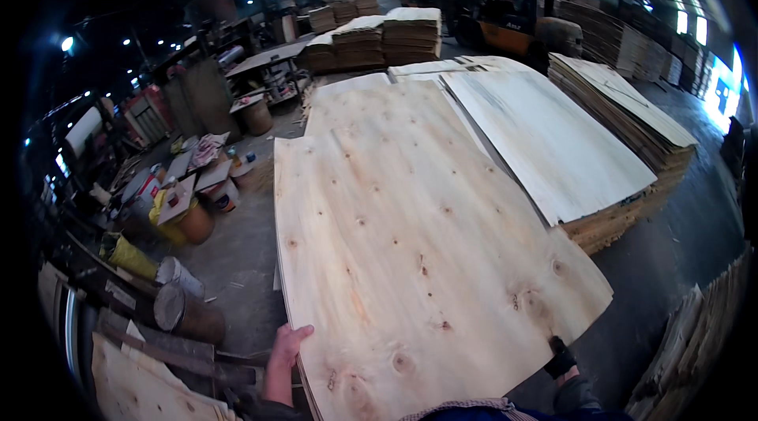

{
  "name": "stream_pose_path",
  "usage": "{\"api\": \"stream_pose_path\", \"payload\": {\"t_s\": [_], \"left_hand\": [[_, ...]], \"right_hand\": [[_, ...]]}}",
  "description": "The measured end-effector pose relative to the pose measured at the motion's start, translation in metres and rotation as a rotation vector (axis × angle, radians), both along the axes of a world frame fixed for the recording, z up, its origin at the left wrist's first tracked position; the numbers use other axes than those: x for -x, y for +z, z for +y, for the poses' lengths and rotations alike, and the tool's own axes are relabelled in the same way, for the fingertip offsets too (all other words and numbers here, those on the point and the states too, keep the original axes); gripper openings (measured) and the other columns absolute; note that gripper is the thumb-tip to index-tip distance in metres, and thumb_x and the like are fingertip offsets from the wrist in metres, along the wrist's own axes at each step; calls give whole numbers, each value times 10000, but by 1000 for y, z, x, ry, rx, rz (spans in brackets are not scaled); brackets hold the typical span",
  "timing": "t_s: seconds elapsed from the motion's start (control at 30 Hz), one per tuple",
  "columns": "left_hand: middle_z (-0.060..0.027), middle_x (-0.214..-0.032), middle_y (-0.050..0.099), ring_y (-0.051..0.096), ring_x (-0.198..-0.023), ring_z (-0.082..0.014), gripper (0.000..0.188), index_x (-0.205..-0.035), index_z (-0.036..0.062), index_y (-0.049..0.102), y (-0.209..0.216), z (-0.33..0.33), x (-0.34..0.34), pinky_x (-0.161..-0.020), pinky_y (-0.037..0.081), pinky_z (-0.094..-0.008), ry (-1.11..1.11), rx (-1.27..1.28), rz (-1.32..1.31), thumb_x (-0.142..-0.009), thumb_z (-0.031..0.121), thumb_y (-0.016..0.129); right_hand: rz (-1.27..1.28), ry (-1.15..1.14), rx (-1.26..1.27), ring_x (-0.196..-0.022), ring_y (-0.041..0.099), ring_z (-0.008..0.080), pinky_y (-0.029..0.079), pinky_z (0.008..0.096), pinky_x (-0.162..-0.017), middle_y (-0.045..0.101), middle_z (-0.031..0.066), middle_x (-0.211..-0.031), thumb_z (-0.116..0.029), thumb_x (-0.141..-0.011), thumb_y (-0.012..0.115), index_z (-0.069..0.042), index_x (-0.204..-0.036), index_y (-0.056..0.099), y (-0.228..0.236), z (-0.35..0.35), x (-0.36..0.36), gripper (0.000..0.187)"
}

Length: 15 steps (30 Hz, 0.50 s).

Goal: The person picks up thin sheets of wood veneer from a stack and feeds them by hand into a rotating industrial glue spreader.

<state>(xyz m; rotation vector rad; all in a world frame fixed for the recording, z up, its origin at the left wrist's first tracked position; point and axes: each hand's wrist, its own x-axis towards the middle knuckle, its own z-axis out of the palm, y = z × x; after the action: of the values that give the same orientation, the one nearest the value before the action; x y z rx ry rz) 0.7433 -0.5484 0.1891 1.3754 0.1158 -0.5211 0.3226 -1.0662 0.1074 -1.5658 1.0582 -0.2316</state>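
A large pale wood veneer sheet with dark knots stretches out in front of me. My left hand is bare and grips its near left edge, thumb on top and the other fingers mostly hidden beneath. At the near right edge my right hand, in a dark glove, holds the same sheet, with part of the hand under it. Beyond and to the right lies a whiter veneer sheet on top of a stack. The far end of my sheet overlaps other pale sheets.
Further right stands another veneer stack. An orange forklift with a person in it is at the back. Buckets, drums and scraps crowd the left floor. Veneer pieces stand at lower right and lower left.
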Motion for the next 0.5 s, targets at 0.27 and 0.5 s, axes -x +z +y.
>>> {"api": "stream_pose_path", "payload": {"t_s": [0.27,0.5], "left_hand": [[-86,-847,646,596,-744,-129,281,-992,-69,612,135,-66,134,-655,487,-273,118,-236,-333,-744,59,648],[-60,-753,635,548,-693,-81,239,-910,-71,615,182,-117,241,-629,465,-271,286,-270,-531,-760,115,628]], "right_hand": [[-194,485,724,-992,557,277,461,425,-907,605,136,-1058,-193,-806,652,-25,-1121,571,-9,-86,19,366],[-504,222,-274,-1020,548,246,434,414,-931,609,132,-1057,-221,-858,564,-62,-1065,590,30,-148,-13,262]]}}
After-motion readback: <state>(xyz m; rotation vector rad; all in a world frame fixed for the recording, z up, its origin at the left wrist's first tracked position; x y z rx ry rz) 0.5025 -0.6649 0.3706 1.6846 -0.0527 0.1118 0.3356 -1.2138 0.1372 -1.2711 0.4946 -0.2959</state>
